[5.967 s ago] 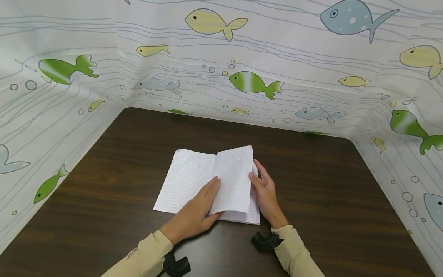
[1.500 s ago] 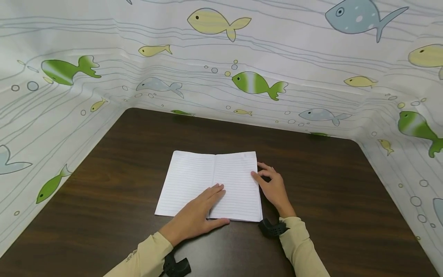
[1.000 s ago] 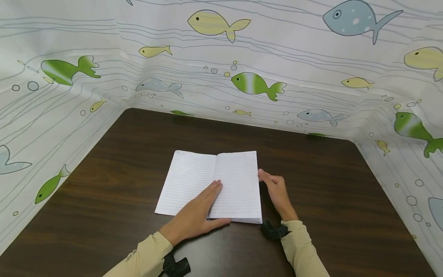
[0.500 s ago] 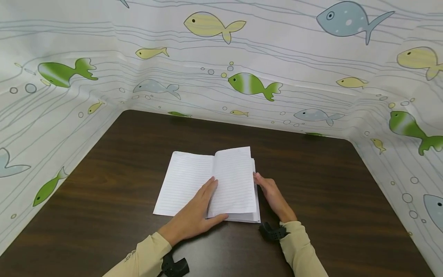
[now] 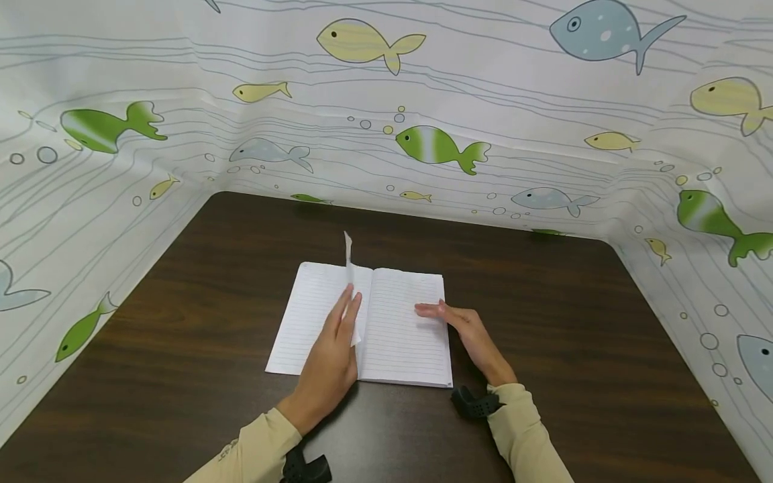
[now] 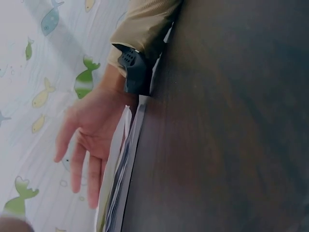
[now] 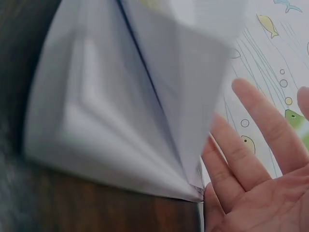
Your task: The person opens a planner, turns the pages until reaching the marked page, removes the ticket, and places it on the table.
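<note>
A lined notebook lies open on the dark wooden table. One loose-standing page rises nearly upright over its left half, seen edge-on in the head view. Beside this page my left hand stands on its side with straight fingers, the fingertips close against the paper; its thumb is hidden in the head view. My right hand hovers at the notebook's right edge, its extended fingers reaching over the right page. In the right wrist view, raised sheets are blurred next to the spread fingers of my right hand.
A dark wood tabletop surrounds the notebook. White sheeting with printed fish encloses the back and sides. Black wrist cameras sit on both wrists below beige sleeves.
A page lifted at the right half a second ago has swung left and now stands upright. My left hand has turned onto its side, and my right fingers have moved over the right page.
</note>
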A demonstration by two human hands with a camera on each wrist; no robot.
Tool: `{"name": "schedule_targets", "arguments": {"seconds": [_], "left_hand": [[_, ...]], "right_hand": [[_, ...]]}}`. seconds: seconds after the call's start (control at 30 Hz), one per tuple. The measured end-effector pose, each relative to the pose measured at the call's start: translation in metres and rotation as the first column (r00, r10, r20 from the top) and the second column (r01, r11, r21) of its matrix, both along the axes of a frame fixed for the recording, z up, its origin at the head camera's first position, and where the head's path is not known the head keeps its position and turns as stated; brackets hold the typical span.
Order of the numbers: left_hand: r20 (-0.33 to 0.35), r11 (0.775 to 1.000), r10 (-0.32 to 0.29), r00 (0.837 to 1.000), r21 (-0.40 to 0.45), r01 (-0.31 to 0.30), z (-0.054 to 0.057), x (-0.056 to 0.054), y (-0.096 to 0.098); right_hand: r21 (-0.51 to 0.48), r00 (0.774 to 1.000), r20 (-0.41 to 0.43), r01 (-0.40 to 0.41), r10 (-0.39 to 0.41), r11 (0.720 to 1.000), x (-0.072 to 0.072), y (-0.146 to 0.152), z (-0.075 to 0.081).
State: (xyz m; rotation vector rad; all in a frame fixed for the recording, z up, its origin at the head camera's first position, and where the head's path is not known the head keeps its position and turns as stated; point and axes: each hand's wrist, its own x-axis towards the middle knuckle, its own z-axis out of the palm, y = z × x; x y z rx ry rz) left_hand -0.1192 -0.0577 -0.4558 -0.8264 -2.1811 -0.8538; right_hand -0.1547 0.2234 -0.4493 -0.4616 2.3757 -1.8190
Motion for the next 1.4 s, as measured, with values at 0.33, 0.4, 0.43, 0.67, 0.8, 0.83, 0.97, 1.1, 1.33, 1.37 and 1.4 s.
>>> {"name": "schedule_targets", "arguments": {"seconds": [0.33,0.4,0.43,0.67,0.8,0.83,0.97,1.1,1.33,1.37,1.4], "left_hand": [[-0.024,0.982,0.066,0.998,-0.176,-0.069,-0.005,-0.004,-0.002],[0.067,0.971,0.001,0.998,-0.238,0.015,-0.008,-0.002,-0.001],[0.133,0.959,-0.026,0.991,-0.276,0.062,-0.009,-0.001,-0.001],[0.355,0.897,-0.049,0.934,-0.395,0.197,-0.011,0.004,-0.002],[0.359,0.904,-0.047,0.932,-0.382,0.193,-0.011,0.005,-0.002],[0.361,0.908,-0.045,0.931,-0.374,0.189,-0.011,0.005,-0.002],[0.381,0.922,-0.024,0.924,-0.348,0.167,-0.011,0.006,-0.001],[0.428,0.926,-0.003,0.904,-0.341,0.164,-0.011,0.007,0.000],[0.447,0.922,0.002,0.895,-0.348,0.172,-0.009,0.008,0.000],[0.446,0.921,0.004,0.895,-0.350,0.171,-0.009,0.008,0.000],[0.445,0.921,0.004,0.895,-0.351,0.170,-0.009,0.007,0.000]], "right_hand": [[-0.031,0.998,-0.034,0.046,-0.047,0.998,-0.003,0.000,-0.001],[-0.034,0.998,-0.029,0.057,-0.058,0.998,-0.003,0.000,-0.001],[-0.036,0.997,-0.030,0.066,-0.067,0.997,-0.004,-0.001,-0.001],[0.019,0.951,-0.115,0.290,-0.286,0.957,-0.008,-0.001,-0.006],[0.227,0.935,-0.149,0.350,-0.323,0.909,-0.007,0.000,-0.009],[0.288,0.938,-0.153,0.343,-0.311,0.894,-0.007,0.000,-0.009],[0.507,0.951,-0.182,0.307,-0.248,0.806,-0.009,0.001,-0.011],[0.617,0.959,-0.213,0.279,-0.186,0.736,-0.010,0.000,-0.011],[0.664,0.964,-0.233,0.254,-0.128,0.703,-0.007,0.000,-0.011],[0.664,0.964,-0.235,0.252,-0.124,0.703,-0.007,0.000,-0.011],[0.665,0.965,-0.234,0.250,-0.123,0.703,-0.006,0.000,-0.011]]}}
